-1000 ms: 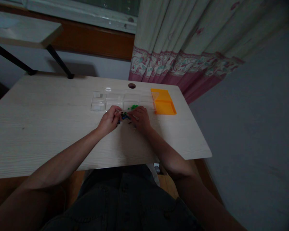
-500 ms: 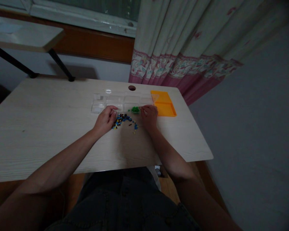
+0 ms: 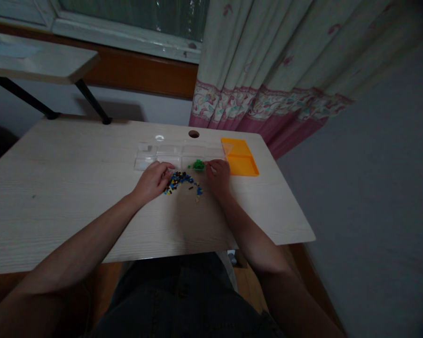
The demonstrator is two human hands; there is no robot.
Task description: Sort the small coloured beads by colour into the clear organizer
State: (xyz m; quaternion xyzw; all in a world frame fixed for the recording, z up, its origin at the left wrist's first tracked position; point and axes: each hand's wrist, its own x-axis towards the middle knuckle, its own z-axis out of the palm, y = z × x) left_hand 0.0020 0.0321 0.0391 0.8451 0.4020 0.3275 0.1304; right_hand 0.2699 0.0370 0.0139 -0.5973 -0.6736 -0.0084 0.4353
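Observation:
My left hand (image 3: 154,180) rests at the left end of a loose pile of small mixed building bricks (image 3: 179,178), its fingers curled with the tips together. Whatever it may hold is too small to make out. My right hand (image 3: 218,176) is closed in a pinch beside a heap of small green bricks (image 3: 198,165), and its fingertips hide any piece between them. The green heap lies in a front compartment of a clear plastic divided tray (image 3: 171,150). Blue, black, yellow and brown pieces curve across the tabletop between both hands.
An orange plastic tray (image 3: 243,159) lies right of the clear one. Behind them the table (image 3: 74,188) has a round cable hole (image 3: 193,134). A raised shelf (image 3: 52,61) on black legs stands back left; a curtain (image 3: 239,84) hangs behind.
The view has tilted slightly, so the table sits a little lower in the picture. Both hands keep nearly the same place beside the bricks, with no clear change in grip.

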